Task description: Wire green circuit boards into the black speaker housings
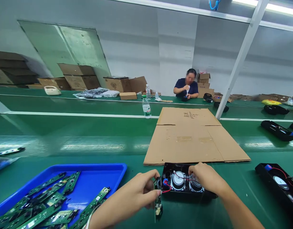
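My left hand (pixel 139 190) is closed on a green circuit board (pixel 158 202), held upright at the left end of a black speaker housing (pixel 167 192). The open housing shows two round speaker drivers, a left one (pixel 178 180) and a right one (pixel 196 184) partly covered by my right hand. Red wires (pixel 167 190) run from a blue component (pixel 165 181) in the housing toward the board. Over the right driver, my right hand (pixel 205 178) has its fingers pinched together beside thin dark wires (pixel 182 177); its fingertips are partly hidden.
A blue tray (pixel 96 168) with several circuit boards (pixel 51 190) lies at left. Flattened cardboard (pixel 191 143) sits beyond the housing. Another speaker housing (pixel 275 190) is at right; more stand farther back. A water bottle (pixel 146 107) and a seated co-worker (pixel 180 86) are across.
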{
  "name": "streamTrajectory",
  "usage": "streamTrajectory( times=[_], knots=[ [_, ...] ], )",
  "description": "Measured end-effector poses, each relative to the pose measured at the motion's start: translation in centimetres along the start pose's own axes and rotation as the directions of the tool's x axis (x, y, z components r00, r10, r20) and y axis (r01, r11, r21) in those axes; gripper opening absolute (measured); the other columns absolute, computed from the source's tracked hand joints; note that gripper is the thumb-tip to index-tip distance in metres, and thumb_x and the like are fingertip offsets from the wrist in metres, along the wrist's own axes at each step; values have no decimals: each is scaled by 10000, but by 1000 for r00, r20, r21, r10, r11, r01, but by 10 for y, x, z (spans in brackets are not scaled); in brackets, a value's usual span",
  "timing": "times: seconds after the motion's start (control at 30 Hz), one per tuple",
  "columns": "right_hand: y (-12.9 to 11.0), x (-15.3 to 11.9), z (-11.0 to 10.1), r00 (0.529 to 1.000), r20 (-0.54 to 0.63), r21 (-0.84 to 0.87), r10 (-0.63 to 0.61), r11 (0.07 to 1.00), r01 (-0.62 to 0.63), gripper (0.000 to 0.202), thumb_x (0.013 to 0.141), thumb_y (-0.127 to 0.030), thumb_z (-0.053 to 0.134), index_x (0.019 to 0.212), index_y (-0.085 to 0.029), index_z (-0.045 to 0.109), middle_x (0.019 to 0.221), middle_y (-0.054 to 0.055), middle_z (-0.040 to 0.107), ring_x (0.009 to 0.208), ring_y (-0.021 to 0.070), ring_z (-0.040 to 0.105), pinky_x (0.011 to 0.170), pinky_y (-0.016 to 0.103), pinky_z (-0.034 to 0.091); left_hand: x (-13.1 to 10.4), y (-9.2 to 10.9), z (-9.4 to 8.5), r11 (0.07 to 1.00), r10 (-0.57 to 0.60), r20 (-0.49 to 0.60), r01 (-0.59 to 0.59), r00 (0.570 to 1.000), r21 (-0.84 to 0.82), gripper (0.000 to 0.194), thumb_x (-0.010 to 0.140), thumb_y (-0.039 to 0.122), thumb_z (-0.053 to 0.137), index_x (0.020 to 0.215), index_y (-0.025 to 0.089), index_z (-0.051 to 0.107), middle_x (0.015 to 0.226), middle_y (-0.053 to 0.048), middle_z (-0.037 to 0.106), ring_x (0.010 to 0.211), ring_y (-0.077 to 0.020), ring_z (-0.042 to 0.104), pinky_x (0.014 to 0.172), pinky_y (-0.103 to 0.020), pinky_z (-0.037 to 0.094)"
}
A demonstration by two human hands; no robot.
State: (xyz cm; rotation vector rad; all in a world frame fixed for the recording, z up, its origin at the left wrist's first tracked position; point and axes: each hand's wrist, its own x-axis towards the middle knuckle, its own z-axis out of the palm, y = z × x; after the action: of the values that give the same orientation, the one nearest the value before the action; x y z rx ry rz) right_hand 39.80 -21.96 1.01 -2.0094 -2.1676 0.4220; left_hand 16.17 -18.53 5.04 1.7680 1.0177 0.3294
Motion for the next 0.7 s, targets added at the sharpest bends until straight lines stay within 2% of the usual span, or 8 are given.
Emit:
streamTrajectory(
  times=[0.1,0.17,0.3,0.4,0.5,0.6,0.63,0.7],
  knots=[
    [11,-11,5,997,52,-27,-58,998,60,524,605,39,433,984,-263,631,779,41,654,687,171,572,525,224,277,15,3,17,958,-22,206,80,978,-277,184,707,322,521,851,223,467,523,62,588,493,-155,615,512,-255,470],
    [16,-15,6,989,85,28,-121,992,120,559,632,18,430,1066,-293,596,807,24,664,721,170,580,568,219,321,28,0,31,920,-5,229,94,973,-380,208,726,344,510,874,218,438,601,31,623,576,-167,643,557,-278,498],
    [17,-10,11,974,79,166,-211,967,196,414,667,-11,440,909,-250,676,799,21,678,748,171,595,653,234,377,48,-12,49,913,22,-11,-24,1000,-407,207,730,311,512,890,207,430,770,-6,613,753,-189,640,684,-324,524],
    [13,2,22,976,-50,337,-210,917,215,296,716,-64,457,806,-221,692,803,30,663,745,157,589,676,242,403,56,-20,51,926,16,-94,-50,995,-375,203,753,298,467,925,202,420,812,-30,603,777,-203,643,706,-346,531],
    [6,14,41,989,-136,653,-55,746,131,153,723,-182,528,804,-185,659,756,29,633,648,142,588,584,239,432,59,-25,49,925,0,-93,-36,996,-378,233,760,287,445,970,196,406,813,-50,621,776,-215,658,713,-363,533],
    [-1,20,57,987,-36,867,155,496,-47,154,663,-281,601,760,-163,588,523,-37,542,411,117,522,380,205,353,61,-29,48,924,-16,-118,-31,993,-381,255,735,290,474,964,199,409,804,-56,640,782,-233,666,689,-369,540],
    [-4,20,59,983,-24,889,180,453,-61,157,658,-299,603,732,-163,574,500,-44,528,391,116,514,362,201,338,62,-30,48,928,-21,-129,-29,991,-372,253,728,291,482,953,200,412,785,-52,643,777,-238,667,675,-369,543],
    [-11,18,59,987,-56,890,153,455,-20,141,700,-305,558,686,-166,577,526,-28,550,439,121,542,398,208,376,63,-32,47,940,-31,-149,-22,988,-342,245,717,282,486,938,202,412,717,-32,641,751,-242,672,648,-369,549]
  ],
)
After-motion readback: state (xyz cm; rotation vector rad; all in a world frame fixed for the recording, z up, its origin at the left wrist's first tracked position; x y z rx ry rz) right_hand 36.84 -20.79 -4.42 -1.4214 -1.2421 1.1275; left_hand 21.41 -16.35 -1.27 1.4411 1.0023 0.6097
